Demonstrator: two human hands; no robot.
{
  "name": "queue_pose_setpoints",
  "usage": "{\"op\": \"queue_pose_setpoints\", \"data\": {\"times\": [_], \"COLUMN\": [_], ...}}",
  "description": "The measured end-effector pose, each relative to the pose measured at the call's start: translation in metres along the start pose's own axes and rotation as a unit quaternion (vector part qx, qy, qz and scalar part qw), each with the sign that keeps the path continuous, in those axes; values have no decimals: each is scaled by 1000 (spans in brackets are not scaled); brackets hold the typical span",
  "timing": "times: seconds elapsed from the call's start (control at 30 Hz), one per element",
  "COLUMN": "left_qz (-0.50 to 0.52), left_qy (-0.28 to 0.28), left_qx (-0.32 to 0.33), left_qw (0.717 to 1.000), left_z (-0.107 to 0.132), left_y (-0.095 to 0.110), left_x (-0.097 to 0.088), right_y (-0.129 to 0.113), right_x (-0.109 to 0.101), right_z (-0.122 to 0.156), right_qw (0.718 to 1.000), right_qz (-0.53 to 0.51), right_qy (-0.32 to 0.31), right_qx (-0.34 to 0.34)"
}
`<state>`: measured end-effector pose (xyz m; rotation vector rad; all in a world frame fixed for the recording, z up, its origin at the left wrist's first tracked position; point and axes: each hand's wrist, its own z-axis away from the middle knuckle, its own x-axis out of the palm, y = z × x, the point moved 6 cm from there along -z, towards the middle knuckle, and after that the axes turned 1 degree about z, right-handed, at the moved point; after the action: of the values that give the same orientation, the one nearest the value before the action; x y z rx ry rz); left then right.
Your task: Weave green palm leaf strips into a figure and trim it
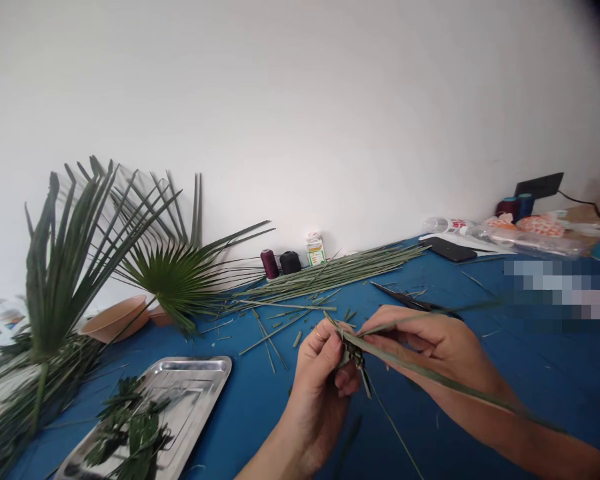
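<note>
My left hand [325, 373] is closed on a small woven palm-leaf piece [353, 353], its thumb pressed near the top. Loose strip ends and a thin strand hang below the weave. My right hand [420, 340] pinches a narrow palm strip [395, 325] between thumb and fingers, close to the woven piece. A longer palm strip [450, 381] runs from the weave across my right wrist toward the lower right. The fingers partly hide the woven piece, so its shape is hard to make out.
A metal tray [217, 373] with woven leaf pieces lies at left. Fan palm leaves [175, 277] and an orange bowl [115, 320] stand behind it. Cut strips [325, 277], thread spools [269, 265] and a small box [315, 250] line the wall. Scissors [405, 298] and a phone [450, 249] lie right.
</note>
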<state>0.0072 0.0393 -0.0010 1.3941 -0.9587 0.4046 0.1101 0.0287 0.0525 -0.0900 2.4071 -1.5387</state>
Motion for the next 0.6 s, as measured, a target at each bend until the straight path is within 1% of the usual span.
{"op": "queue_pose_setpoints", "data": {"times": [0.1,0.23,0.37,0.47,0.53,0.6], "left_qz": [31,18,-3,-27,-45,-64], "left_qy": [27,57,92,88,87,89], "left_qx": [-30,-41,-21,1,10,16], "left_qw": [999,997,996,996,995,994], "left_z": [0,1,2,1,0,0], "left_y": [-7,-9,-6,-3,-2,-1], "left_x": [-2,-3,-6,-6,-6,-7], "right_y": [8,18,29,33,35,35], "right_x": [-1,-6,-6,-4,-2,0], "right_z": [-3,-7,-7,-8,-9,-9], "right_qw": [998,995,993,990,986,984], "right_qz": [-48,-77,-68,-94,-123,-130], "right_qy": [-4,36,68,79,79,62], "right_qx": [34,42,67,71,81,101]}}
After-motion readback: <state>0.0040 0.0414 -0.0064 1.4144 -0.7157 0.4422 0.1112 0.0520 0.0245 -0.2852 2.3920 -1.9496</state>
